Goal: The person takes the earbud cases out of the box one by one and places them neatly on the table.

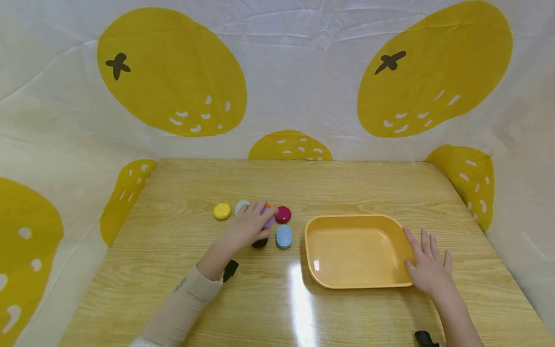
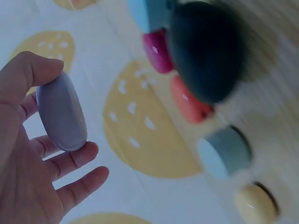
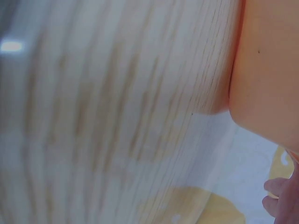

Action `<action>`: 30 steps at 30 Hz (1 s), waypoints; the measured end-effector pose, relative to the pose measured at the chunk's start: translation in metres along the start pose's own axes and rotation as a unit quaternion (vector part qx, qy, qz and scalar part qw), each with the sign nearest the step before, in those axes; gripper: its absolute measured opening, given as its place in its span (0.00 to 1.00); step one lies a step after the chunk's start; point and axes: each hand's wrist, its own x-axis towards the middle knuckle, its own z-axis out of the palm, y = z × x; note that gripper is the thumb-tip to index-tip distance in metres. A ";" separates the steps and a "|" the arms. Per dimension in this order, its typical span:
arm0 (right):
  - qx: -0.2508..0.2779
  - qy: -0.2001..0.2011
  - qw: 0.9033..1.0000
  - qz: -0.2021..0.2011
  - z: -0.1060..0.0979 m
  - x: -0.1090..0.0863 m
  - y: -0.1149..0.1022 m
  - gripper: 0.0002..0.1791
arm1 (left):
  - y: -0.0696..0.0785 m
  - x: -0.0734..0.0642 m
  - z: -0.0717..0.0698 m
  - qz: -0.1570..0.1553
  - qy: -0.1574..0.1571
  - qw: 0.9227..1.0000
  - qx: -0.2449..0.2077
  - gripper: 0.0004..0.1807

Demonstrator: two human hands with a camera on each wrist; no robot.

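My left hand pinches a smooth, rounded purple oval piece between the thumb and fingers, with the other fingers spread. Around it on the table lie similar glossy pieces: a black oval one, a light blue one, a magenta one, an orange-red one and a pale green one. A yellow round piece sits at the left end. My right hand rests at the right rim of an orange-yellow plastic tub, fingers extended and thumb over the rim.
The wooden table meets a white cloth with big yellow fruit prints at its back and sides. Black wrist straps show near the left wrist and right wrist. The tub stands right of the pieces.
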 end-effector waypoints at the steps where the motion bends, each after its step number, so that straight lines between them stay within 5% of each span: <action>1: 0.001 0.000 1.000 0.000 0.000 0.000 0.000 0.42 | -0.005 -0.006 0.001 -0.013 -0.002 1.000 -0.002 0.23; 7: 0.005 0.003 1.000 -0.002 0.000 -0.001 0.000 0.41 | -0.027 -0.031 0.010 -0.066 -0.004 0.998 0.007 0.24; 12: 0.004 0.001 1.000 -0.003 -0.001 -0.001 0.000 0.41 | -0.036 -0.044 0.020 -0.084 -0.040 0.996 -0.007 0.22; 19: 0.005 0.002 1.000 -0.003 -0.002 0.000 0.000 0.41 | -0.036 -0.050 0.027 -0.098 -0.091 0.990 -0.053 0.18; 30: 0.004 -0.001 1.000 0.002 -0.001 0.000 0.001 0.41 | -0.030 -0.052 0.029 -0.128 -0.102 0.984 -0.075 0.22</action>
